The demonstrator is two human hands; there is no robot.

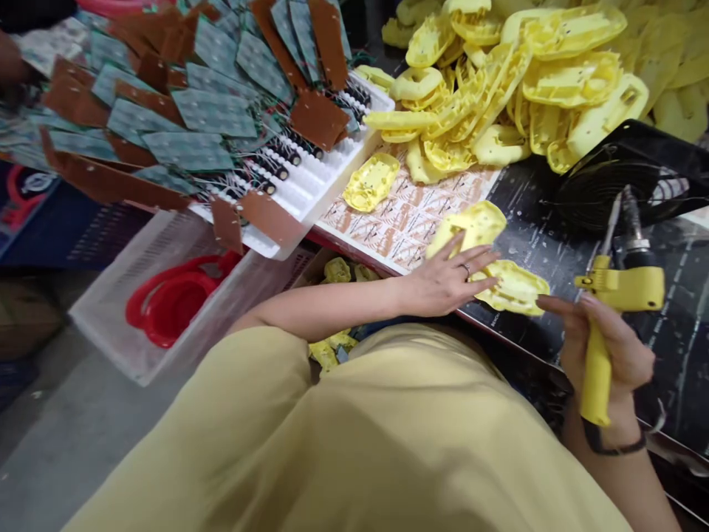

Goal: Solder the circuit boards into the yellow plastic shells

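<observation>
My left hand, with a ring on one finger, lies with fingers spread over two yellow plastic shell halves at the table's near edge. The upper shell shows beyond the fingers, and the lower shell lies hollow side up under the fingertips. My right hand is wrapped round the handle of a yellow soldering gun, whose metal tip points away from me. The right index finger reaches toward the lower shell's right end; whether it touches cannot be made out. Another shell lies further left.
A big heap of yellow shells covers the back. At left, a white foam tray carries many wired circuit boards. A black coil sits at right. Below, a clear plastic crate holds red plastic parts.
</observation>
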